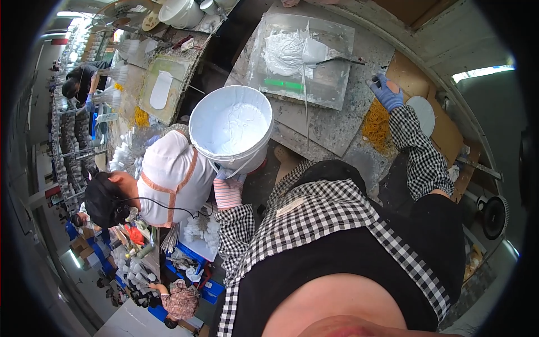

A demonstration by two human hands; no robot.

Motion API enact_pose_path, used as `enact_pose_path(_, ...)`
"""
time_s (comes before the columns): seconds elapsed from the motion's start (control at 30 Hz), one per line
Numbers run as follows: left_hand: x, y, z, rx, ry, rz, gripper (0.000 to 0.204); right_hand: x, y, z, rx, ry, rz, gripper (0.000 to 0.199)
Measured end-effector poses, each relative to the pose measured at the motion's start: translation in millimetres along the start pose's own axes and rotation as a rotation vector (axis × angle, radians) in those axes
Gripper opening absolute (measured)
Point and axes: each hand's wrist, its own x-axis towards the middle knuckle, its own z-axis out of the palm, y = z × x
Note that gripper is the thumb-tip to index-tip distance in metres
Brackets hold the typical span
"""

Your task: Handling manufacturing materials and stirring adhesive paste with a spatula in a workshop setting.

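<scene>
My left hand (228,188), in a striped glove, is closed at the near lower side of a white bucket (205,140), by its thin handle (247,163). The bucket is tilted so that the white paste (241,124) inside shows. My right hand (387,92), in a blue glove, is over the right side of the workbench with its fingers curled. A small dark patch shows between them; what it is, I cannot make out. Beyond and left of that hand, a scraper (317,53) lies across a clear board (331,92) spread with white paste (283,51).
Yellow rubber bands (377,128) lie in a heap beside my right forearm. A round white disc (421,115) is right of it. A thin rod (306,112) crosses the bench. A co-worker in a white top (171,168) is close on the left, near another paste-coated board (163,90).
</scene>
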Motion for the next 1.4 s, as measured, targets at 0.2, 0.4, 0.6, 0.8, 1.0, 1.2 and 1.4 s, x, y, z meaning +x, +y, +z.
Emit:
enact_pose_path(0.2, 0.4, -6.8, -14.4, -0.010, 0.003, -0.012, 0.063, -16.5, -0.7, 13.3, 0.049, -0.059, 0.038, 0.045)
enact_pose_path(0.4, -2.5, -11.7, -19.6, -0.023, 0.020, -0.022, 0.063, -27.8, -12.5, 18.5, 0.043, -0.110, 0.062, 0.045)
enact_pose_path(0.6, -4.1, -18.6, -17.2, 0.014, -0.002, -0.013, 0.053, -5.0, -3.4, 27.5, 0.171, -0.056, -0.008, 0.051)
enact_pose_path(0.8, 2.8, -23.3, -16.8, -0.016, -0.093, 0.005, 0.040, 101.6, -2.1, 43.9, 0.339, 0.055, -0.181, 0.082)
enact_pose_path(1.0, 34.2, -63.6, -35.1, 0.005, -0.003, 0.020, 0.039, 135.5, -41.0, 13.1, 0.108, -0.167, -0.211, 0.064)
enact_pose_path(1.2, 67.6, -118.8, -65.6, 0.064, 0.044, -0.038, 0.035, 95.1, -95.2, -49.1, 0.364, -0.671, -0.038, 0.040)
enact_pose_path(1.4, 76.9, -134.3, -65.2, 0.027, 0.121, -0.057, 0.041, 32.5, -127.1, -71.9, -0.163, 0.216, -0.597, 0.031)
